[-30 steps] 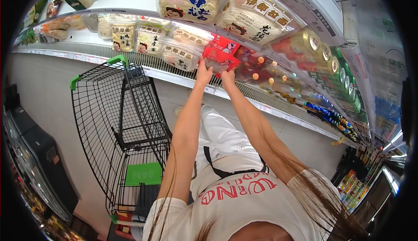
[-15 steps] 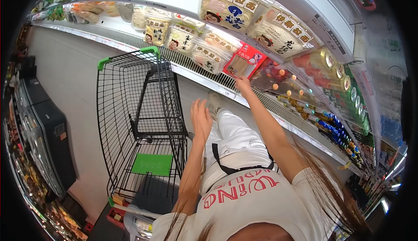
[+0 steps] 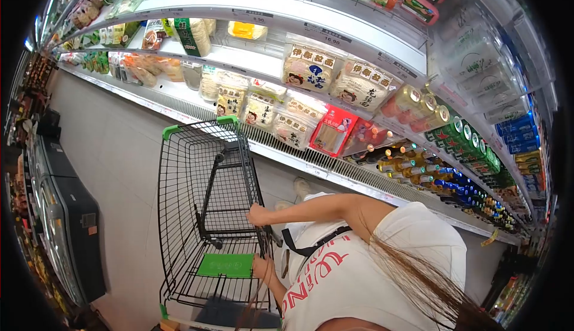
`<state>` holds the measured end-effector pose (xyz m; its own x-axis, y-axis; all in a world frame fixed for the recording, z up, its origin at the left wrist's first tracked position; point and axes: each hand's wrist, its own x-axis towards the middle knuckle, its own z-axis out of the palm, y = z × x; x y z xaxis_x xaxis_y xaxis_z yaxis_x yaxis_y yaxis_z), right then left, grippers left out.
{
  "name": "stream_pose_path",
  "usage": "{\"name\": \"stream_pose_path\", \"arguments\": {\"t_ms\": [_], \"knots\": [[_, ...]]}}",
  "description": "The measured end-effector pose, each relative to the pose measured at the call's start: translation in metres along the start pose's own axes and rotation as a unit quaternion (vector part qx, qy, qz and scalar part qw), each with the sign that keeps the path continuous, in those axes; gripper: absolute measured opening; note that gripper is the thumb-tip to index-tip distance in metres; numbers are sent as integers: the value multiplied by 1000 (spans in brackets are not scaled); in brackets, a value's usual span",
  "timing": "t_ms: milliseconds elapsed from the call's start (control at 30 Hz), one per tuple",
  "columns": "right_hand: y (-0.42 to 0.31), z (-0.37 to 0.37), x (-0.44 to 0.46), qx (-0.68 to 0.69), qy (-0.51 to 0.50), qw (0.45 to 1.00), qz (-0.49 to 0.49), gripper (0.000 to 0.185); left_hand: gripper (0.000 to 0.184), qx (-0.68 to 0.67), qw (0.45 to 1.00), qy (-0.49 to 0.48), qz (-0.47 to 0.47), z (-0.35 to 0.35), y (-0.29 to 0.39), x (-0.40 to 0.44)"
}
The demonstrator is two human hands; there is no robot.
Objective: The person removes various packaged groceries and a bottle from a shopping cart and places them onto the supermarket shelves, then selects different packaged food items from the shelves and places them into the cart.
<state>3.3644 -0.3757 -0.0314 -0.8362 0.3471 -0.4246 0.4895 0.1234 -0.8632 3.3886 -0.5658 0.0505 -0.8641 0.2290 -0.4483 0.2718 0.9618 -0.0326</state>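
A black wire shopping cart [image 3: 206, 205] with green corner caps stands to my left, and its basket holds only a green panel [image 3: 225, 266]. My right hand [image 3: 258, 215] reaches across my body, fingers closed on the cart's near side rim. Lower down, my left hand [image 3: 262, 267] is closed at the same side beside the green panel, its fingers partly hidden by the wires. A red packet [image 3: 333, 131] with a clear window leans on the bottom shelf, away from both hands. Packs of noodles [image 3: 293, 129] stand beside it.
A refrigerated shelf unit [image 3: 251, 14] runs across the front, with a low ledge [image 3: 299, 162] near my feet. Green cans [image 3: 472, 139] and several bottles [image 3: 412, 166] fill its right end. Dark bins [image 3: 66, 211] line the left side of the aisle floor [image 3: 128, 169].
My right hand has left the red packet and come across to the cart's rim. My left hand has dropped to the cart's side. The view has turned, showing more upper shelves.
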Motion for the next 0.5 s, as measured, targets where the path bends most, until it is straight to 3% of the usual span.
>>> {"name": "stream_pose_path", "arguments": {"t_ms": [33,133,233,300,433,500], "knots": [[-14,5,1,-60,15,998,18,36,35,-34,999,-5,29,-4,-5,-3],[12,12,38,-200,-100,974,-36,26,27,-121,987,-3,104,-2,-3,2],[-10,1,32,101,12,985,137,26,22,-148,980,45,126,9,-8,18],[3,-2,58,-41,-7,999,-13,27,23,-128,978,50,157,13,-7,35],[-5,10,93,-32,1,999,37,23,22,-130,977,60,156,-13,9,45],[0,10,116,-83,0,996,-9,20,23,-141,974,66,166,-17,13,54]]}}
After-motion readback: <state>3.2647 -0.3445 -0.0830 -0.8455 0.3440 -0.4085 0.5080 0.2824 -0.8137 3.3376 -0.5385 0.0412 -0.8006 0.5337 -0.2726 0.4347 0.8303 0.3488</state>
